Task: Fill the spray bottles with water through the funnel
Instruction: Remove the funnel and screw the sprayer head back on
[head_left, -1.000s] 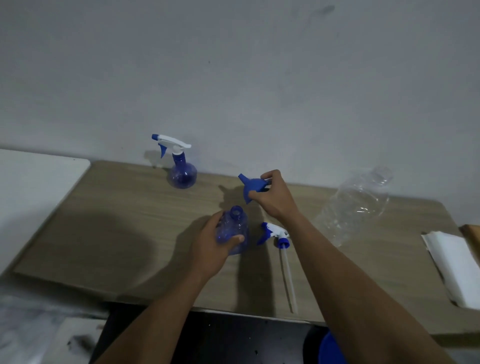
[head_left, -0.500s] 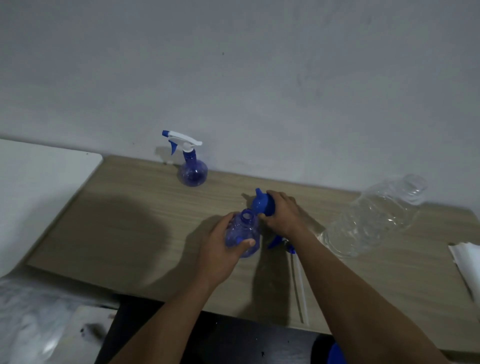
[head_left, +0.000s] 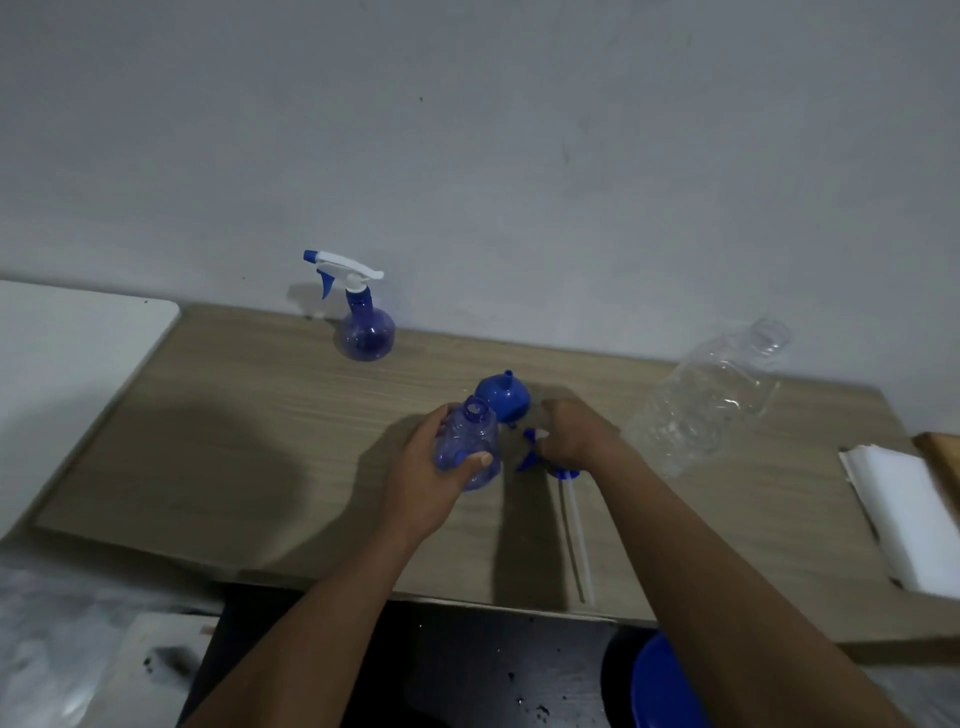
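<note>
My left hand (head_left: 431, 467) grips an uncapped blue spray bottle (head_left: 470, 441) standing on the wooden table (head_left: 249, 447). Just behind it the blue funnel (head_left: 503, 399) sits upside down on the table, spout up, with no hand on it. My right hand (head_left: 574, 434) lies over the loose spray head (head_left: 530, 460) to the right of the bottle, fingers curled round it. Its white dip tube (head_left: 577, 540) runs toward the table's front edge. A second blue spray bottle (head_left: 366, 332), with its white head on, stands at the back by the wall.
A clear plastic bottle (head_left: 711, 400) lies on its side at the right. Folded white paper (head_left: 914, 519) rests at the table's right end. A blue round object (head_left: 662, 686) shows below the front edge. A white surface (head_left: 67, 353) adjoins the table on the left.
My right hand has set the funnel down upside down behind the open bottle, let it go, and moved right onto the loose spray head. My left hand keeps its hold on the bottle.
</note>
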